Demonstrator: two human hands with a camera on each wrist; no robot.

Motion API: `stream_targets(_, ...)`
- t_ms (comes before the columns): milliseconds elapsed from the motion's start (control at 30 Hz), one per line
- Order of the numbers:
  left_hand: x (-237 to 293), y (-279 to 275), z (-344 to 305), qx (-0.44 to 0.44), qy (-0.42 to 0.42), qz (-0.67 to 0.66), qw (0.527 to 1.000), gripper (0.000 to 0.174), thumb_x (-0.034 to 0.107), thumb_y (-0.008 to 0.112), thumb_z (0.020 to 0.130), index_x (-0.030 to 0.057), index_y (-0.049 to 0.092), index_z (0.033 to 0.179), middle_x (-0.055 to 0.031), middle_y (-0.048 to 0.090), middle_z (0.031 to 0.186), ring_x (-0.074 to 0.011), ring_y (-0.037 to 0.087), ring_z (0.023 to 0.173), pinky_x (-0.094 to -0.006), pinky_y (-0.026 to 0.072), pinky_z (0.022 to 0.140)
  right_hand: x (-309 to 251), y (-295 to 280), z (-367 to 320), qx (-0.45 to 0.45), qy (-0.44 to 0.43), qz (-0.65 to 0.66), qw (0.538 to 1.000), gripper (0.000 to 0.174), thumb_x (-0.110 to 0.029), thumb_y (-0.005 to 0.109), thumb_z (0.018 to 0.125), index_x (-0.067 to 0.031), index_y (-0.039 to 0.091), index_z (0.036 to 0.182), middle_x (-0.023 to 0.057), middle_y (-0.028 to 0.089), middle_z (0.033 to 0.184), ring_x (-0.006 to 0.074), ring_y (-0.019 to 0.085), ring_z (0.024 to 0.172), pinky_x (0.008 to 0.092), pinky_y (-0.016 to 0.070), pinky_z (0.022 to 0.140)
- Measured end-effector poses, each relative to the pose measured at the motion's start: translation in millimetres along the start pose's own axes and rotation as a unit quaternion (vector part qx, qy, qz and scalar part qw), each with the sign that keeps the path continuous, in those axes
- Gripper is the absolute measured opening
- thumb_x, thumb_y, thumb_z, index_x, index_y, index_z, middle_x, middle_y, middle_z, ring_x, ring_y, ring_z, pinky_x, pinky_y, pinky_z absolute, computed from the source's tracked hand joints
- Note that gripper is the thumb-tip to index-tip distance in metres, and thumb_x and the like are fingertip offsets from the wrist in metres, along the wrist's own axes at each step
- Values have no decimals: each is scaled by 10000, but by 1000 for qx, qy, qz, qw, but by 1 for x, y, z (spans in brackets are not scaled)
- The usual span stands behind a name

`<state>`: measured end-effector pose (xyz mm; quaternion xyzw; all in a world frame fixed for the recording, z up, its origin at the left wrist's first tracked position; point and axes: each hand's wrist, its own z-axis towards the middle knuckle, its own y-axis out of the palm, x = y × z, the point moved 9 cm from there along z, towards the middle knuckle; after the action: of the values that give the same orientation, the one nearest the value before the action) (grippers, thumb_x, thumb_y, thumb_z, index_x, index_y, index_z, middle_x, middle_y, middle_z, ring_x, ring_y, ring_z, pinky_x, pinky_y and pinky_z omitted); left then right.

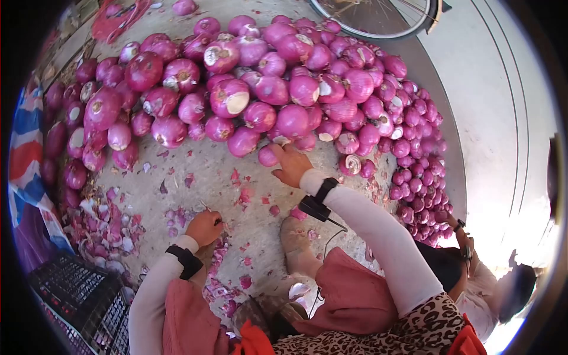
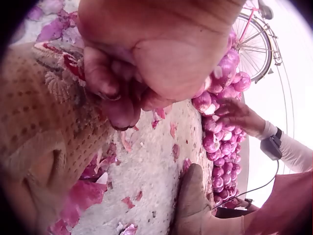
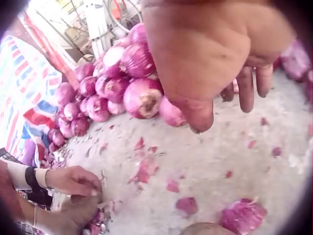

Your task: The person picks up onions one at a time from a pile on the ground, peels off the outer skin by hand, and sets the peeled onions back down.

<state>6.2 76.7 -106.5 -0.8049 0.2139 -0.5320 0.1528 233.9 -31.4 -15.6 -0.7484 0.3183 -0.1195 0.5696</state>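
Note:
My right hand (image 1: 293,166) reaches to the front edge of a big heap of red onions (image 1: 293,121). Its fingertips are right at one onion (image 1: 268,155) low on the heap. In the right wrist view the thumb and fingers of this hand (image 3: 210,54) are spread apart, with no onion between them. Low over the floor, beside the left foot, my left hand (image 1: 204,228) has its fingers curled. A thin, pale, knife-like tip (image 1: 205,205) sticks out of it; the rest is hidden in the fist. The left wrist view shows the curled fingers (image 2: 120,110) close up.
Onion skins (image 1: 109,228) litter the concrete floor (image 1: 201,168). A black plastic crate (image 1: 77,296) stands at lower left, by a striped sheet (image 1: 29,154). Smaller onions (image 1: 417,177) lie on the right, near another person (image 1: 473,278). A bicycle wheel (image 1: 378,32) stands behind the heap.

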Motion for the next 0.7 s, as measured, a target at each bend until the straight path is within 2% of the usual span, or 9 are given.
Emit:
stream_targets(33, 0, -1, 0, 3, 2, -1, 1000, 184, 177, 589, 773, 13, 638, 838, -201, 637, 795, -376, 620, 760, -422, 488, 681, -8, 1, 9, 4, 5, -25, 1000, 703, -267, 692, 757, -117, 323, 1335, 250, 504, 1142, 426, 592, 964, 497, 500, 792)
stream_targets(167, -2, -1, -2, 12, 17, -5, 1000, 177, 167, 581, 773, 12, 638, 834, -196, 634, 802, -377, 613, 761, -422, 484, 681, -3, 14, 23, -17, 158, -44, 986, 704, -305, 733, 720, -137, 367, 1297, 287, 503, 1148, 419, 605, 949, 488, 510, 794)
stream_targets(267, -2, -3, -3, 27, 25, -18, 999, 182, 179, 583, 769, 13, 637, 820, -208, 631, 792, -391, 609, 765, -450, 484, 690, 19, 33, 12, -7, 200, -21, 980, 690, -317, 751, 696, -118, 407, 1260, 273, 517, 1138, 427, 591, 967, 480, 509, 804)
stream_targets(367, -1, -5, -5, 44, 33, -29, 998, 187, 184, 585, 766, 15, 639, 822, -215, 631, 787, -398, 609, 769, -463, 485, 694, 38, 33, -1, 39, 167, 79, 982, 665, -307, 753, 685, -117, 435, 1237, 261, 529, 1121, 438, 573, 981, 468, 510, 807)
stream_targets(400, 0, -7, -6, 50, 37, -30, 998, 187, 183, 584, 766, 15, 641, 826, -214, 632, 789, -398, 609, 770, -463, 485, 694, 37, 25, -4, 65, 121, 111, 984, 656, -262, 754, 677, -144, 437, 1240, 257, 509, 1131, 450, 560, 984, 466, 506, 815)
stream_targets(500, 1, -10, -9, 45, 11, -17, 999, 181, 164, 585, 778, 3, 627, 850, -199, 629, 845, -384, 606, 789, -424, 478, 693, 38, 20, -32, 39, 80, 130, 987, 668, -222, 757, 667, -181, 433, 1249, 250, 484, 1126, 446, 560, 972, 482, 494, 816)
stream_targets(533, 1, -10, -10, 44, 6, -18, 999, 179, 161, 587, 779, 2, 627, 853, -198, 628, 848, -383, 606, 790, -422, 478, 694, 35, 19, -45, 5, 57, 113, 992, 634, -177, 750, 676, -189, 451, 1236, 239, 463, 1125, 443, 557, 975, 488, 483, 813)
stream_targets(633, 0, -9, -7, 44, 5, -30, 999, 181, 164, 593, 777, 4, 629, 854, -198, 630, 842, -384, 608, 794, -429, 481, 702, 36, -7, -91, -9, -70, -31, 997, 458, -174, 712, 729, -187, 525, 1147, 201, 484, 1109, 440, 567, 931, 484, 475, 800)
stream_targets(700, -1, -10, -9, 52, 4, -44, 998, 190, 182, 599, 773, 12, 635, 849, -202, 636, 823, -388, 610, 797, -449, 488, 710, 75, -32, -128, 15, -133, -104, 986, 255, -204, 655, 796, -145, 588, 1035, 176, 548, 1007, 409, 585, 884, 469, 473, 789)
